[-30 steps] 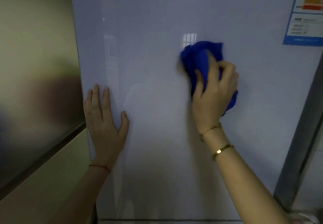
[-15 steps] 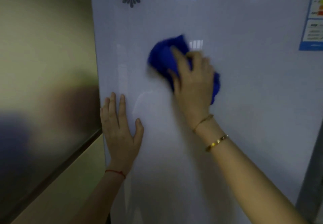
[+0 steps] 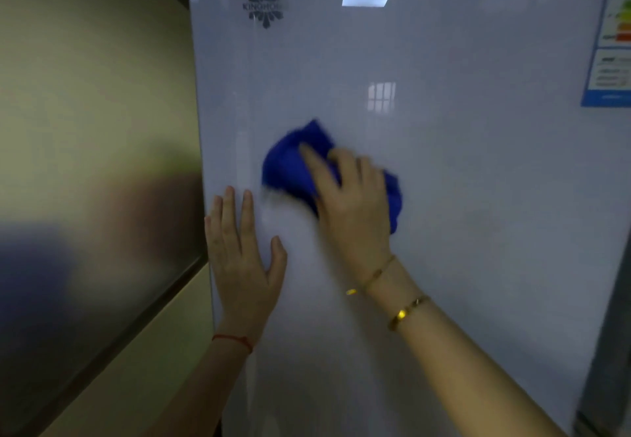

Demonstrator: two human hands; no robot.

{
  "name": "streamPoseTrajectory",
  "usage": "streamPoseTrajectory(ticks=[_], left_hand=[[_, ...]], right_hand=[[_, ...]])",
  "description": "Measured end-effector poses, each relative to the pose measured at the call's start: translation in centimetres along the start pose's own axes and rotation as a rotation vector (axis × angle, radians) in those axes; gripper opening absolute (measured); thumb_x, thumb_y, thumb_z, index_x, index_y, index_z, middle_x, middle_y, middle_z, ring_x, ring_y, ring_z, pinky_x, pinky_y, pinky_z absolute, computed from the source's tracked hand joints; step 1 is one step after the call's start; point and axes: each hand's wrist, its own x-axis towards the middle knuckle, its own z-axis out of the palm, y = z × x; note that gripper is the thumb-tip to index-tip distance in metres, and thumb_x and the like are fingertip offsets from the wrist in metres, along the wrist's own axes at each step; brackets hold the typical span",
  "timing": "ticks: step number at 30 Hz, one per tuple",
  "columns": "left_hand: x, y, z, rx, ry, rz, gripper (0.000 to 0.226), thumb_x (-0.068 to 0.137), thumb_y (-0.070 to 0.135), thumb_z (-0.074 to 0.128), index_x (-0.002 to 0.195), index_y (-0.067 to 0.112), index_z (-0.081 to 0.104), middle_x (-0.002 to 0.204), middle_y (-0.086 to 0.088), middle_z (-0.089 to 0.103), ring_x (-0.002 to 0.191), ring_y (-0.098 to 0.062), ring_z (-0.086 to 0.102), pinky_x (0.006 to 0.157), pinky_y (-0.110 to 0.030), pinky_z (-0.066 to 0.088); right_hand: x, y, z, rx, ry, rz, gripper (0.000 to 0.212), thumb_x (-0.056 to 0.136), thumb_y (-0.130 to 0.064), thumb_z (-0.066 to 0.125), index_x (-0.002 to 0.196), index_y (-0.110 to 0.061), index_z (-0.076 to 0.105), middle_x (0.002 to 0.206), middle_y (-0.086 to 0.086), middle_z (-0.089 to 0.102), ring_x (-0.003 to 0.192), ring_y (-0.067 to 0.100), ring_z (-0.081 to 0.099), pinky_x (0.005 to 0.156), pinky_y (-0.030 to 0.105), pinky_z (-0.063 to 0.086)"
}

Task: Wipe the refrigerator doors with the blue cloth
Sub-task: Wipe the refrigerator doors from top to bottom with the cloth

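Note:
A glossy white refrigerator door (image 3: 461,180) fills most of the view. My right hand (image 3: 348,204) presses a bunched blue cloth (image 3: 290,163) against the door's left half, with the fingers spread over the cloth and blurred by motion. Part of the cloth pokes out to the right of the hand. My left hand (image 3: 242,262) lies flat on the door near its left edge, fingers apart, just below and left of the cloth. It holds nothing.
A dark logo (image 3: 264,6) sits near the door's upper left. A blue-edged energy label (image 3: 611,44) is stuck at the upper right. A beige and dark reflective panel (image 3: 95,163) stands left of the refrigerator. A grey edge (image 3: 607,368) runs down the right side.
My right hand has swept the blue cloth leftward across the door, then down toward my left hand. The left hand has stayed flat on the door. The view has shifted right.

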Motion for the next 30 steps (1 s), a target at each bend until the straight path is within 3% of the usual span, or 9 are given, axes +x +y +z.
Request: streamPoseTrajectory(ticks=[3,7,9,15,17,20,24,26,30], left_hand=[[0.0,-0.2,-0.1,-0.017,-0.003,0.020,0.064,0.095,0.029,0.047,0.151,0.004,0.029,0.161,-0.014,0.021,0.151,-0.031,0.017,0.123,-0.052,0.019],[-0.2,-0.1,-0.1,-0.012,0.027,0.040,0.061,0.094,0.024,0.050,0.147,-0.001,0.034,0.158,-0.018,0.026,0.150,-0.035,0.020,0.121,-0.055,0.022],[-0.2,-0.1,-0.1,-0.015,0.024,0.037,0.061,0.094,0.024,0.049,0.147,-0.001,0.034,0.159,-0.018,0.025,0.150,-0.035,0.020,0.122,-0.055,0.021],[-1.6,-0.7,-0.5,-0.025,-0.026,0.062,0.062,0.094,0.022,0.050,0.149,0.001,0.031,0.160,-0.017,0.022,0.151,-0.034,0.017,0.124,-0.052,0.018],[-3.0,-1.1,-0.6,-0.023,-0.051,0.068,0.062,0.093,0.020,0.051,0.149,0.002,0.031,0.160,-0.017,0.021,0.151,-0.034,0.016,0.124,-0.051,0.016],[-4.3,-1.7,-0.5,0.013,-0.070,0.083,0.061,0.094,0.022,0.050,0.149,0.004,0.032,0.160,-0.018,0.023,0.151,-0.035,0.016,0.125,-0.050,0.015],[-4.4,-2.0,-0.4,0.042,-0.078,0.092,0.058,0.097,0.027,0.043,0.149,0.004,0.033,0.159,-0.019,0.024,0.151,-0.036,0.017,0.125,-0.050,0.014],[-4.5,-1.9,-0.4,0.039,-0.082,0.087,0.059,0.097,0.029,0.042,0.150,0.005,0.031,0.159,-0.019,0.024,0.151,-0.036,0.017,0.126,-0.047,0.012],[-4.5,-2.0,-0.4,0.006,-0.096,0.072,0.060,0.098,0.029,0.042,0.151,0.006,0.028,0.161,-0.016,0.019,0.152,-0.034,0.014,0.126,-0.049,0.012]], right_hand=[[-5.1,2.3,-1.9,-0.028,-0.100,-0.088,0.046,0.089,-0.012,0.064,0.134,-0.017,0.055,0.110,0.012,0.060,0.083,0.030,0.052,0.075,0.041,0.044],[-3.2,9.3,-4.0,-0.069,0.077,0.355,0.045,0.087,-0.003,0.056,0.130,-0.012,0.055,0.107,0.019,0.055,0.087,0.032,0.047,0.076,0.041,0.039],[-2.0,8.9,-3.5,-0.083,0.157,0.449,0.043,0.087,-0.002,0.056,0.129,-0.011,0.056,0.107,0.020,0.056,0.089,0.029,0.044,0.076,0.038,0.036],[-13.1,1.7,-2.5,-0.107,-0.064,-0.158,0.042,0.094,-0.004,0.053,0.133,-0.019,0.055,0.111,0.008,0.050,0.082,0.027,0.046,0.071,0.039,0.039],[-17.1,2.0,-3.4,-0.084,-0.129,-0.252,0.040,0.096,-0.006,0.051,0.134,-0.020,0.052,0.109,0.006,0.050,0.082,0.024,0.048,0.068,0.036,0.040],[-16.4,4.9,-4.5,-0.066,-0.132,-0.148,0.053,0.087,-0.009,0.063,0.137,-0.019,0.048,0.106,0.009,0.049,0.077,0.027,0.049,0.070,0.039,0.039],[-10.0,6.2,-3.8,0.001,0.069,0.328,0.046,0.087,0.001,0.053,0.130,-0.013,0.056,0.105,0.013,0.050,0.084,0.031,0.048,0.078,0.040,0.039],[-10.8,3.7,-2.9,-0.009,0.038,0.257,0.045,0.088,-0.003,0.054,0.131,-0.015,0.055,0.108,0.012,0.049,0.082,0.030,0.048,0.076,0.040,0.040],[-20.3,-1.7,-2.9,-0.032,-0.141,-0.128,0.035,0.097,-0.007,0.050,0.129,-0.020,0.054,0.107,0.007,0.049,0.081,0.024,0.046,0.073,0.037,0.041]])
